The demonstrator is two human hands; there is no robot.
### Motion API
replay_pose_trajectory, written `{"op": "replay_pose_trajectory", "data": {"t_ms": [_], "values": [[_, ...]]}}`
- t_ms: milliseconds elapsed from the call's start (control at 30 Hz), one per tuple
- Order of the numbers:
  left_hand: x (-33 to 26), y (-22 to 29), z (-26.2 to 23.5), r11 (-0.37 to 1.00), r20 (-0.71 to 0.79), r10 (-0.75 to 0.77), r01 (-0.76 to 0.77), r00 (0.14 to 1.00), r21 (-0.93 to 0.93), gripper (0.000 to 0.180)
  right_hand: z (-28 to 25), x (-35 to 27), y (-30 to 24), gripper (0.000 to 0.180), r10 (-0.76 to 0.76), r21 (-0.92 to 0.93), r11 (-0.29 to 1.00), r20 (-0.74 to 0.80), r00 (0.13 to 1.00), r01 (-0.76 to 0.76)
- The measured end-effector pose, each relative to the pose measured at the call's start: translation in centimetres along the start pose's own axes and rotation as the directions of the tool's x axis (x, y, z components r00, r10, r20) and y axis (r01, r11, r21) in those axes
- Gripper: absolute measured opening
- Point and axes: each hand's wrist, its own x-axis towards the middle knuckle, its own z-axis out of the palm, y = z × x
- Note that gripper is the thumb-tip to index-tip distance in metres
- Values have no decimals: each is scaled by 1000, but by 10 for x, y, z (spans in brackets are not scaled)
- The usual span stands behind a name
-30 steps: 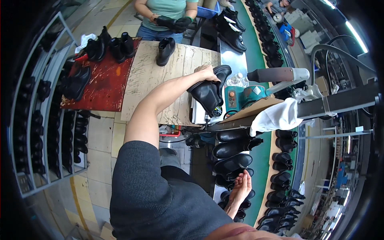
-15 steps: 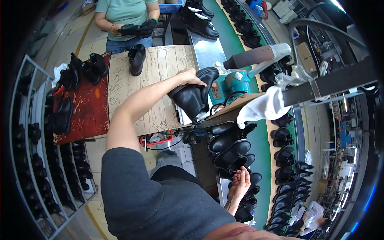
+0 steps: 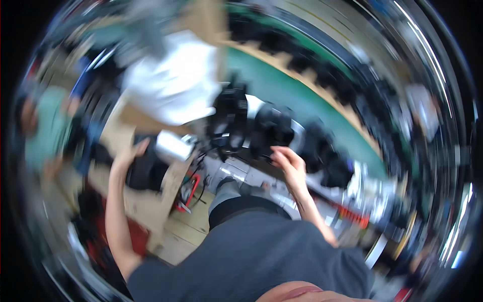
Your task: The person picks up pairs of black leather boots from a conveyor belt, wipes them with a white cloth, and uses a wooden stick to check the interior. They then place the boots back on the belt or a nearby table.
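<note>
Motion blurs much of the head view. On the left, my left hand (image 3: 131, 154) grips the upper edge of a black boot (image 3: 147, 172), which lies over the wooden tabletop. Its fingers are partly hidden behind the boot. My right hand (image 3: 291, 165) is raised in front of a row of black boots (image 3: 272, 128) along the green conveyor. Its thumb and fingers are apart, and nothing shows between them. Whether its fingertips touch the nearest boot is too smeared to tell.
A white cloth (image 3: 173, 75) hangs large above the wooden table (image 3: 168, 201). The green conveyor (image 3: 302, 95) runs beyond the boots. Under the table is a red-framed object (image 3: 189, 192). At the far left stands a person in a light green top (image 3: 50, 126).
My view has swung to the right, so the table and co-worker now sit farther left. My right hand has come up from among the lower boots; the boot by my left hand appears lower.
</note>
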Motion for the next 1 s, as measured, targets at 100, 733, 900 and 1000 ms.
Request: {"op": "replay_pose_trajectory", "data": {"t_ms": [100,733,900,1000], "values": [[-47,-40,37,991,29,-121,122,992,-47,52,-40,-5,16,23,-70,96,993,-48,996,75],[10,11,530,309,328,-773,-131,543,942,92,-504,-22,216,36,-311,-867,375,-452,836,-329],[21,13,593,7,289,-733,-419,616,908,97,-510,-21,220,42,-291,-838,418,-489,823,-351],[25,10,611,28,328,-727,-451,603,892,102,-505,-24,214,38,-288,-836,363,-520,804,-411]]}}
